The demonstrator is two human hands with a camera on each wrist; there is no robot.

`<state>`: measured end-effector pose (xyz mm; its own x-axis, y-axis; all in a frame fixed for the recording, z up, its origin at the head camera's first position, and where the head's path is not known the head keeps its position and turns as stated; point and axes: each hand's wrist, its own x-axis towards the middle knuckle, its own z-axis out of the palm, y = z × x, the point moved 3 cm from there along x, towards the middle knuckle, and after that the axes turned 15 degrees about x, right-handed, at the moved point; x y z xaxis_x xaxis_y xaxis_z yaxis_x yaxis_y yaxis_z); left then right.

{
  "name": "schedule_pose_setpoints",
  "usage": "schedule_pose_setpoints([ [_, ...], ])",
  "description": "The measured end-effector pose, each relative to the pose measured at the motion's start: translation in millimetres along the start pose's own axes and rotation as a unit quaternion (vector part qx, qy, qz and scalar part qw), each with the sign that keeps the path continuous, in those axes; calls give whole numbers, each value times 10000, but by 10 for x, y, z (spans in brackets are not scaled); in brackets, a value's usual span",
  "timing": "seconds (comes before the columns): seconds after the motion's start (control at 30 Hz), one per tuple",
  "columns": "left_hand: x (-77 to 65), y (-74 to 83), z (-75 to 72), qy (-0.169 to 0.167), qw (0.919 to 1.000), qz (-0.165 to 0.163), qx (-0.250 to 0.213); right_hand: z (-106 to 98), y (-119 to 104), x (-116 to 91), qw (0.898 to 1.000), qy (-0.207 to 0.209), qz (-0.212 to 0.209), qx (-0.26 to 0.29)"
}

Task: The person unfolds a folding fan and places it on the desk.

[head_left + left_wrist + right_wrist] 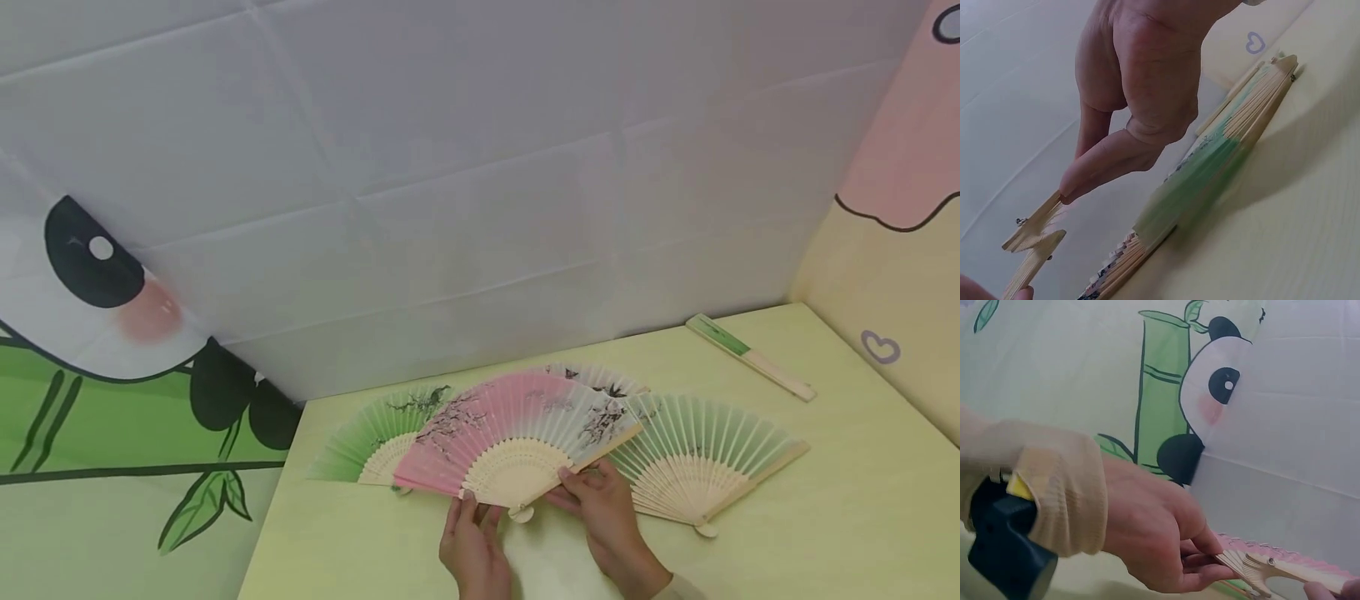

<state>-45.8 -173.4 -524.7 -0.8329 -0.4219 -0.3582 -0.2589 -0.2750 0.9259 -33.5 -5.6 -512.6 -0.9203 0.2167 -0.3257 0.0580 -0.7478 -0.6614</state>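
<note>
A spread pink-and-white folding fan (pixel 517 467) with dark blossom branches and pale bamboo ribs is held up between both hands. My left hand (pixel 476 550) pinches its lower left edge between thumb and fingers. On the opposite side, my right hand (pixel 607 517) pinches the bamboo guard (pixel 1238 565). Behind it on the table lie a spread green fan (pixel 382 442) to the left and a pale green one (pixel 705 458) to the right. Part of a white patterned fan (pixel 600 379) shows beyond the pink one, mostly hidden.
A folded green-and-bamboo fan (pixel 750 357) lies at the table's back right. The pale yellow table (pixel 862 517) meets a white sheet wall (pixel 480 208) behind it. Painted panels stand left and right, one with a panda and bamboo (pixel 1163 394).
</note>
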Motion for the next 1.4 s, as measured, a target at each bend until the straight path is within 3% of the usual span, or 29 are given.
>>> schedule_pose_setpoints([
  [0.33,23,28,-276,541,9983,-59,-211,160,262,-92,9983,-67,340,469],
  [0.73,9,8,-457,734,9971,-194,-9,241,445,-212,9956,7,669,653],
  [0.9,2,0,-518,1017,9947,-154,35,215,561,-232,9961,-68,756,459],
  [1.13,5,37,-522,1646,9853,180,412,140,599,-227,9959,-314,847,-81],
  [1.3,-13,25,-528,2189,9731,-52,723,122,615,-215,9943,-496,880,-347],
  [1.4,-57,37,-530,2261,9692,-61,972,106,610,-208,9930,-630,918,-402],
])
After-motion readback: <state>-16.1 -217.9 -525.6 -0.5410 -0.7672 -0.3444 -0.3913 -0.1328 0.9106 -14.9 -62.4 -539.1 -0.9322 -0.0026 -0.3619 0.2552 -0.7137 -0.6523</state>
